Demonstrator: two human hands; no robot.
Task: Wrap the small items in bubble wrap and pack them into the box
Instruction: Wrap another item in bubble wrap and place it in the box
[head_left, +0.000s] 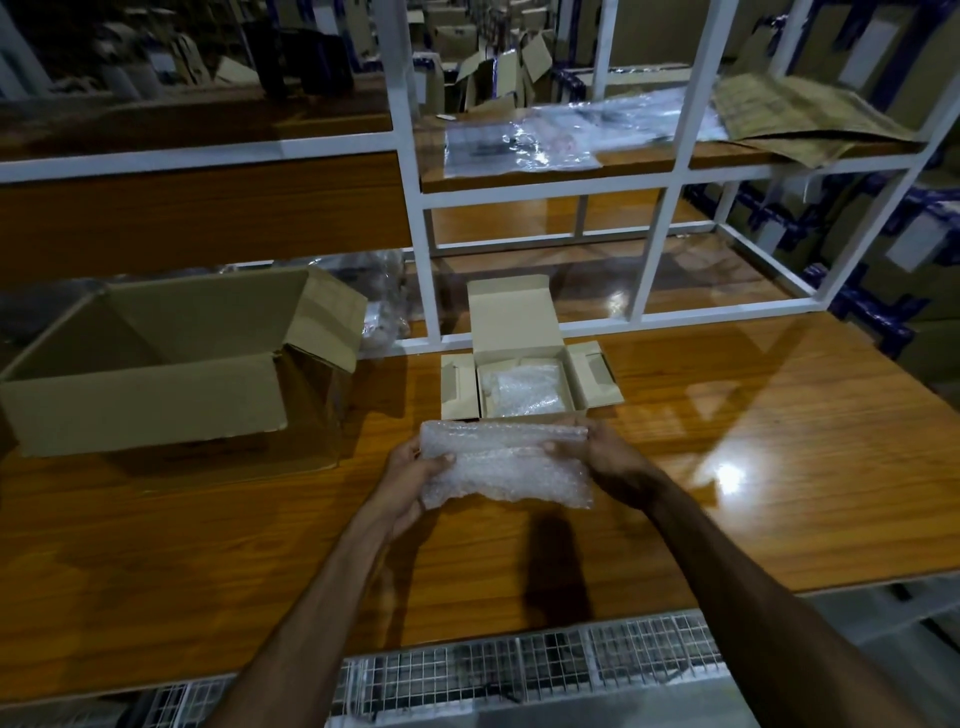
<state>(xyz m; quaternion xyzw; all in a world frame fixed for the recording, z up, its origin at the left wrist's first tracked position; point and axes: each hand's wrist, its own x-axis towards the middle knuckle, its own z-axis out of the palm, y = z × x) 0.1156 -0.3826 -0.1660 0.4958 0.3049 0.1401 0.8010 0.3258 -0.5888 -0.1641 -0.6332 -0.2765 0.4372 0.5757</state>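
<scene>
Partway: one wrapped bundle already in small box. Second bubble wrap bundle gripped by left hand and right hand, near the box, unpacked.

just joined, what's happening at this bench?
A person is holding a bubble wrap bundle in both hands, left hand at one end and right hand at the other, just above the wooden table. What is inside the wrap cannot be made out. Right behind it sits a small open box that already has some bubble wrap in it. A larger open carton lies on its side to the left.
</scene>
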